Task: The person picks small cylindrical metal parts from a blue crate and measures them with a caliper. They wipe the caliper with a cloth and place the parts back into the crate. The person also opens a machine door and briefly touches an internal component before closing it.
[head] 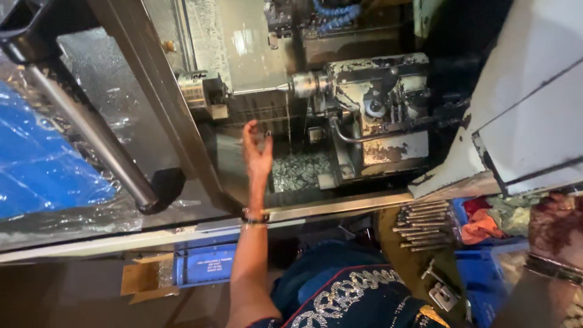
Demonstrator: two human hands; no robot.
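Reaching into lathe enclosure point(340, 121) | left hand point(257, 152) raised, fingers pinched on small dark part, near spindle chuck point(203, 91) | part not yet seated | right hand point(554, 228) at right, grip cannot be told | finished rods point(422, 226) stacked near right.

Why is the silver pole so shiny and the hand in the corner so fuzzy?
In the head view, light glares off the silver pole and the wet window beside it; the right hand sits at the frame's edge, close to the camera and blurred; the left hand inside the machine is fairly sharp; the machine's far corners are lost in deep shadow.
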